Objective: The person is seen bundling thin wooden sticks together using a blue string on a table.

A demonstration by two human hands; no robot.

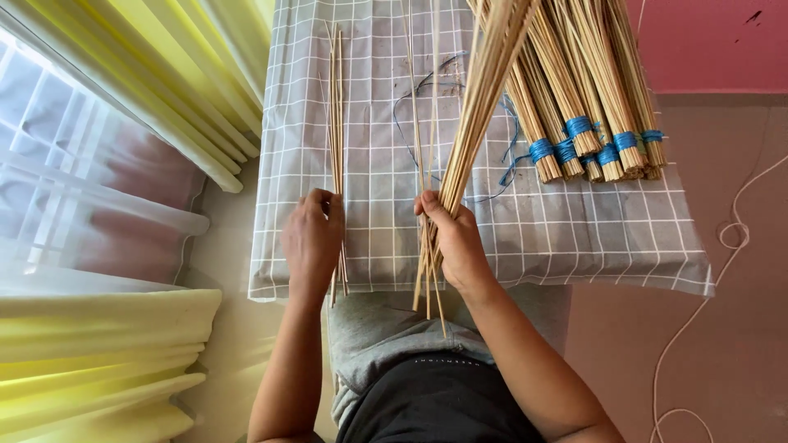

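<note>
Right hand (455,238) gripped a loose bundle of sticks (476,107) near its lower end; left hand (313,238) pinched a few sticks (336,123). They looked light, stiff, snappable (best held low).

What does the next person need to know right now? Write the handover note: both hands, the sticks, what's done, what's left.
Left hand: closed on a small set of sticks lying on the checked cloth.
Right hand: grips a large loose bunch, fanned up and away, ends poking below the fist.
Tied bundles, bound with blue cord, lie at the cloth's far right.
Loose blue cord lies mid-cloth, with a few stray sticks beside it.
Done: several bundles tied.
Left: it seems, the sticks in both hands, still unbound.
</note>
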